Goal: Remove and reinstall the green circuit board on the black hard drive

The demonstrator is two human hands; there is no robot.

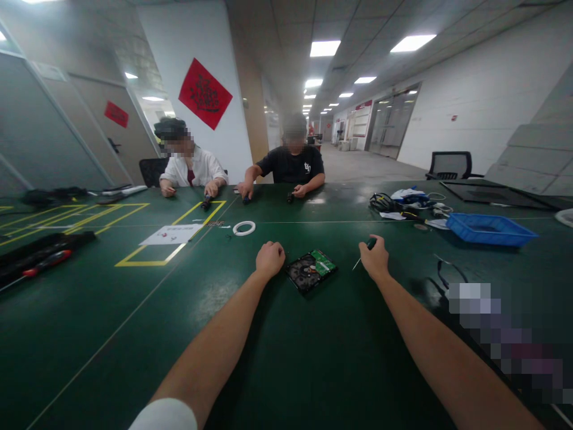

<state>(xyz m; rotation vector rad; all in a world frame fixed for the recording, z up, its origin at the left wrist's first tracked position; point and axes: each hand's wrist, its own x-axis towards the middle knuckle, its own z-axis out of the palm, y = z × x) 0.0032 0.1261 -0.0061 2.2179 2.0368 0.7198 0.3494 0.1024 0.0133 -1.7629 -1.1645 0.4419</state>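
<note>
An opened hard disk drive (310, 271) with a green circuit board lies on the green table (286, 358) between my hands. My left hand (270, 258) rests as a fist just left of the drive, and nothing shows in it. To the right of the drive, my right hand (375, 257) is closed round a small screwdriver (363, 252) with a dark handle. Its thin tip points down-left toward the table, a short way from the drive.
A white tape ring (244, 227) and a paper sheet (171, 234) lie further back. A blue tray (490, 229) and tangled cables (405, 202) sit at the right. Tools (40, 254) lie at the left. Two people sit across the table, handling small dark items.
</note>
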